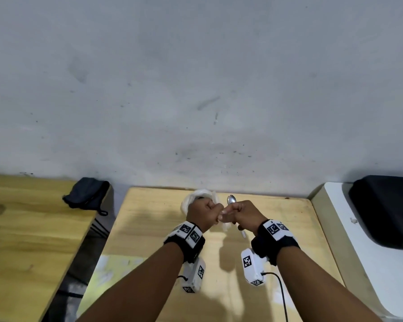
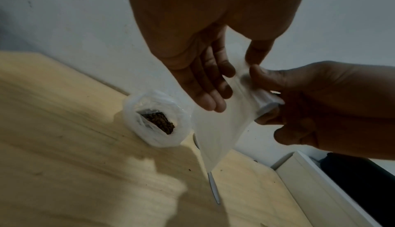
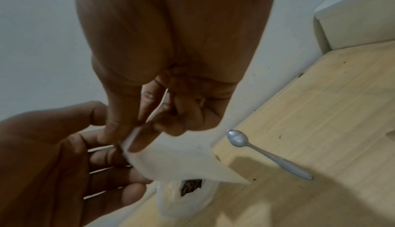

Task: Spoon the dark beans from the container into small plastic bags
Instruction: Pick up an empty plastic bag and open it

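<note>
**Empty bag held above the desk**

The desk (image 1: 277, 228) is pale, flat wood with a faint grain. At its far edge sits the container (image 2: 157, 119), a crinkled white plastic bag rolled open into a ring, with small dark beans (image 2: 159, 122) inside. A thin, translucent, empty bag (image 2: 218, 129) hangs limp above the desk, pinched at its top edge from both sides: the left hand (image 1: 201, 212) between thumb and fingers, the right hand (image 1: 242, 212) with fingers curled on it. A smooth metal spoon (image 3: 267, 153) lies on the desk beside the container, untouched.
</note>
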{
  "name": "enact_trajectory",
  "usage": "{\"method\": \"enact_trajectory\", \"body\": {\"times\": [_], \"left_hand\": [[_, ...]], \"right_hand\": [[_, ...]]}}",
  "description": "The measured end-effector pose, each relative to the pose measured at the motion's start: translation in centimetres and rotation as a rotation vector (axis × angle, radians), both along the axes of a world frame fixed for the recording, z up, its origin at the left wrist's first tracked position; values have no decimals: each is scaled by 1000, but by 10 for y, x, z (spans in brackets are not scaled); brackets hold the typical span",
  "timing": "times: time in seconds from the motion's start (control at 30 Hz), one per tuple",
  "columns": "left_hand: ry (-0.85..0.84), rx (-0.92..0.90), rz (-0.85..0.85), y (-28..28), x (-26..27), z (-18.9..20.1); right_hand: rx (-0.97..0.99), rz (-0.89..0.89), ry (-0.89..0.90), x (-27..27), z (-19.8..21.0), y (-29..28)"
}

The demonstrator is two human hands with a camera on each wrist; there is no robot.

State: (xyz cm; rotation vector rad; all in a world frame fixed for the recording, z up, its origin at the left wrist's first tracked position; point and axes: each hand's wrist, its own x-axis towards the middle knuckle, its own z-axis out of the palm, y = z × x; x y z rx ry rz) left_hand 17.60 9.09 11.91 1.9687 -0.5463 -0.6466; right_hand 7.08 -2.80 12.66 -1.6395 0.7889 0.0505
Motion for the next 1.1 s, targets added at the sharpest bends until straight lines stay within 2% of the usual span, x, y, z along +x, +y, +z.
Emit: {"method": "enact_trajectory", "body": {"times": [0.1,0.27,0.33,0.43,0.6,0.8,0.9,0.97,1.03,1.1], "left_hand": [[33,1,8,1,2,4],[87,22,-15,0,-2,4],[107,7,-30,-1,-2,5],[227,-34,-48,0,0,5],[293,4,-42,-5,-1,3],[96,14,-63,-2,8,6],[48,38,-44,-1,14,4],[3,45,-68,1,16,6],[-148,22,-103,2,17,3],[-313,-31,-84,4,17,-2]], "right_hand": [[42,9,-14,-1,-1,1],[-72,87,66,4,-13,2],[-35,68,56,4,-13,0],[57,-31,14,-1,-10,-2],[-102,11,-49,4,-12,0],[-244,-42,-66,15,-15,-6],[-334,-27,-67,20,-15,-6],[-431,-77,-48,22,-15,-10],[-446,-115,-44,21,-15,-16],[-370,-120,-65,21,-14,-16]]}}
